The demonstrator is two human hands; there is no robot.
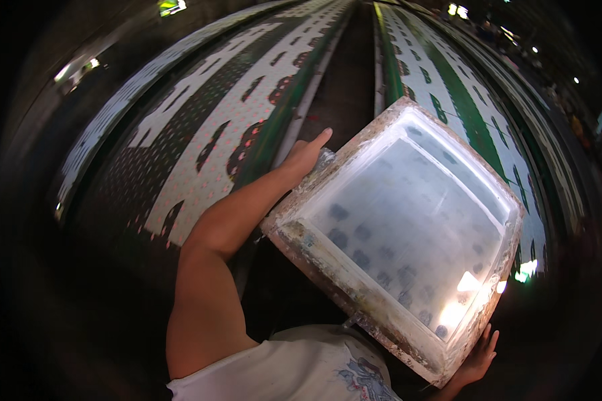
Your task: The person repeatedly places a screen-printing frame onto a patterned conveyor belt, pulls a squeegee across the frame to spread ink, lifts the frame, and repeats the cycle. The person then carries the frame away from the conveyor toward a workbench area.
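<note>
A large square screen frame (394, 334) with crusted, stained edges is held tilted in front of my body, filling the right middle of the view. Its pale translucent panel (408, 214) shows blurry dark spots and a bright glare at the lower right. My left hand (304, 155) is closed on the frame's upper left side at a small metal piece, thumb sticking up and other fingers mostly hidden. My right hand (478, 357) holds the lower right edge from the outside, its fingers partly behind the frame.
Long printing tables curve away on the left (194, 174) and right (441, 77), covered with pale patterned strips and dark green bands. A dark narrow aisle (344, 67) runs between them ahead of me. Small lights show in the dim background.
</note>
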